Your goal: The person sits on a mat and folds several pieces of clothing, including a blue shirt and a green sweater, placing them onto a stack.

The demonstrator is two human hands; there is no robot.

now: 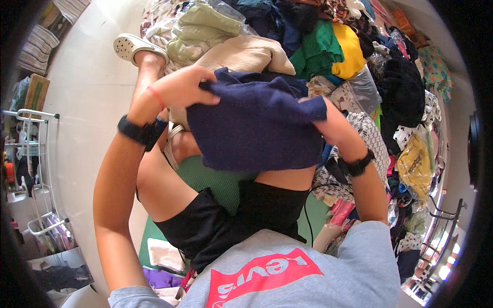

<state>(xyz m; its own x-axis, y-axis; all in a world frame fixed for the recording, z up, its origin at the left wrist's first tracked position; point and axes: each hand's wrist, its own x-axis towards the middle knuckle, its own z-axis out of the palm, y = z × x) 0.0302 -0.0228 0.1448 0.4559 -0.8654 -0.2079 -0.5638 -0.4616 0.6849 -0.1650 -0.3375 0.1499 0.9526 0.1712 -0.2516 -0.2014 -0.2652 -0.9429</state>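
Note:
A navy blue cloth garment point(258, 127) is stretched between my two hands above my lap. My left hand point(192, 86) pinches its upper left edge between thumb and fingers. At the upper right corner, my right hand point(327, 119) grips the cloth, its fingers partly covered by a fold and blurred. Behind the garment lies a cream fleece cloth point(246, 54), beside green fabric point(321, 48) and a yellow cloth point(348, 50). Which kind of garment the navy piece is, I cannot tell.
A large heap of clothes, some in clear plastic bags point(208, 27), spreads ahead and to the right. Beneath me is a green mat point(208, 173). White wire racks point(42, 154) stand at left. A white folded cloth point(165, 254) and purple fabric point(161, 278) lie at lower left.

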